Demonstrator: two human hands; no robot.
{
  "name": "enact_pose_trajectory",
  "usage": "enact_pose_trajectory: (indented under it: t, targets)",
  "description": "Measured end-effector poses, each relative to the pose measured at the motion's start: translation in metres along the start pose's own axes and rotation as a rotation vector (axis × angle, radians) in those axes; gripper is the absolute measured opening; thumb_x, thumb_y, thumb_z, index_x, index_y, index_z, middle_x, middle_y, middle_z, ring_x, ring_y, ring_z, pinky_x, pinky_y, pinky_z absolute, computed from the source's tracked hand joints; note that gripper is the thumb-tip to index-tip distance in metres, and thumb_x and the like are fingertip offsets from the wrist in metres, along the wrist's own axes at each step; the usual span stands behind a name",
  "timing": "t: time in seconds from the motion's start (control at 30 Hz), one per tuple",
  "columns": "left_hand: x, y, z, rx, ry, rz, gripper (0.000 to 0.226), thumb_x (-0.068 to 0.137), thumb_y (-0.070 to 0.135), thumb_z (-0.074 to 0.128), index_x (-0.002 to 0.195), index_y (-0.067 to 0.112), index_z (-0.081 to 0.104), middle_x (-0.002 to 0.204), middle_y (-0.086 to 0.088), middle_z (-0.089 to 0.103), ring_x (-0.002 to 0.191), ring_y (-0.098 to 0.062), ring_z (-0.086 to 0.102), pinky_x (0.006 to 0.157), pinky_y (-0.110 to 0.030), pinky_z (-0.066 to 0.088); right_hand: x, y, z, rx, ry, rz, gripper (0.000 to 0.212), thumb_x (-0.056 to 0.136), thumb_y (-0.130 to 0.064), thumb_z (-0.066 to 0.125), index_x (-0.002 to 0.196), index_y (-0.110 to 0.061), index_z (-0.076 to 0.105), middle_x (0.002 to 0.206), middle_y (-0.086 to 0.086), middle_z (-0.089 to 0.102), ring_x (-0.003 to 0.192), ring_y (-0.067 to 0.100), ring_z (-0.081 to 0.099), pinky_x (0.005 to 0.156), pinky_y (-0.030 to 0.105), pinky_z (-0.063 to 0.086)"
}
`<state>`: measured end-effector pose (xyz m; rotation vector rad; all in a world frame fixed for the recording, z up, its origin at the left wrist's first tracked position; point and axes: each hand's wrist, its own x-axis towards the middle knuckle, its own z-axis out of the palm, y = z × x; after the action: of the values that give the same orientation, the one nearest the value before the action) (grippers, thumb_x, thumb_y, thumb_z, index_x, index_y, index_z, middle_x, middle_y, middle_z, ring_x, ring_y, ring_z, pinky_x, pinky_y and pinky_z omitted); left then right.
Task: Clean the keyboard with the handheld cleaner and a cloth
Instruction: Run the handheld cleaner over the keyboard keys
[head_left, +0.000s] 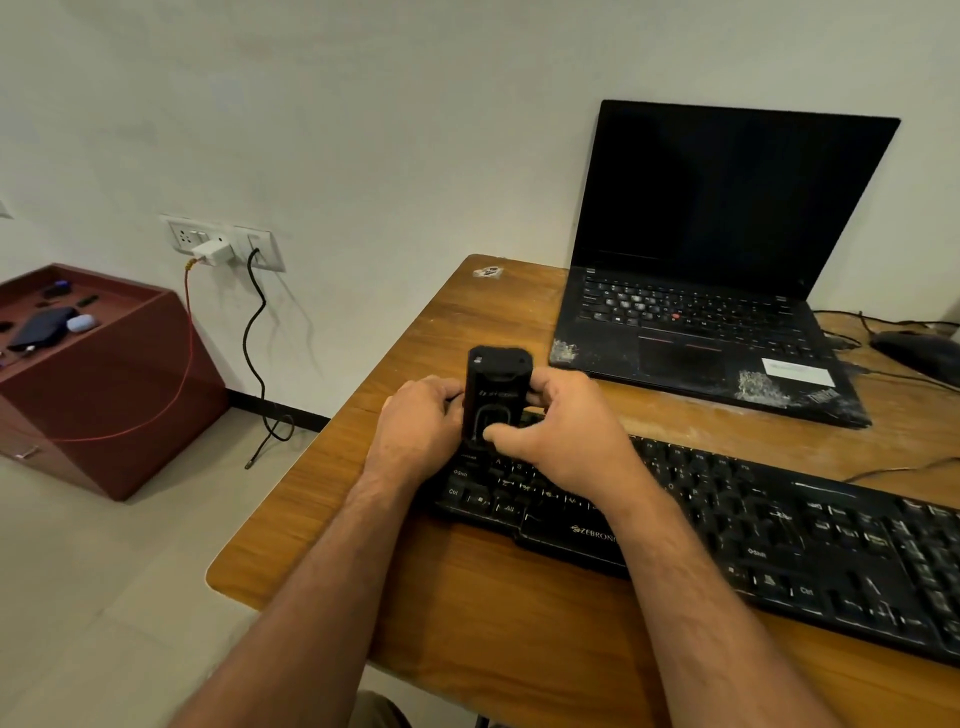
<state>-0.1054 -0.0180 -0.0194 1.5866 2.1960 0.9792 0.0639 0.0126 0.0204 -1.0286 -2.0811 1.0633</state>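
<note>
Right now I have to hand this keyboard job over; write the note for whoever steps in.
Left hand grips the left side of the handheld cleaner; right hand grips its right side, thumb on the front panel.
The cleaner is held upright over the left end of the keyboard, which lies on the wooden table in front of the open laptop.
Done: cleaner picked up and brought to the keyboard.
Left: whether it is running cannot be told. Pass it over the keys, then wipe with a cloth; no cloth is in view.
</note>
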Motion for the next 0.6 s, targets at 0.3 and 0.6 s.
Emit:
enact_pose_trajectory:
  t: [0.3, 0.6]
  targets:
    - [0.003, -0.001, 0.002, -0.005, -0.008, -0.01, 0.025, 0.1, 0.032, 0.054, 0.08, 0.035, 0.068, 0.081, 0.015, 0.062, 0.086, -0.016, 0.064, 0.083, -0.036, 0.051, 0.004, 0.005, -0.005, -0.05, 0.052, 0.015, 0.041, 0.082, -0.013, 0.076, 0.115, -0.034, 0.066, 0.091, -0.019, 0.067, 0.066, -0.011, 0.061, 0.052, 0.005, 0.044]
    - [0.002, 0.001, 0.001, -0.013, -0.005, -0.017, 0.026, 0.101, 0.032, 0.055, 0.078, 0.041, 0.062, 0.078, 0.022, 0.06, 0.077, -0.001, 0.057, 0.085, -0.032, 0.052, 0.011, 0.005, -0.005, -0.063, 0.149, 0.035, 0.038, 0.081, -0.01, 0.075, 0.1, -0.039, 0.06, 0.089, -0.018, 0.067, 0.064, -0.002, 0.066, 0.055, 0.013, 0.052]
